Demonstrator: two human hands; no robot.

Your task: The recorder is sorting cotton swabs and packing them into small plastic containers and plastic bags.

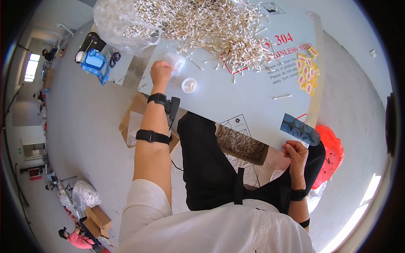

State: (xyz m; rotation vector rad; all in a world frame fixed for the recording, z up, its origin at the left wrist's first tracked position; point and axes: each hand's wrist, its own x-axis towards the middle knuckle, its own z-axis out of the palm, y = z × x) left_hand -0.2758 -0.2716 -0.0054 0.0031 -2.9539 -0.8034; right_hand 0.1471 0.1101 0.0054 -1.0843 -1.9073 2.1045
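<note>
Grey table [240, 99], cotton swabs [198, 21] heaped at far side.
I see 1 clear container [176, 63] just right of the left hand [161, 76], the nearer; both hands curl, right hand [297, 155] apart; I cannot tell their grip.

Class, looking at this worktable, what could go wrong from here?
The left hand is close to the small round tub and might tip it. The dark blue sheet lies at the edge of the table near the right hand; a brush could knock it off. The loose cotton swabs might scatter if bumped.
</note>
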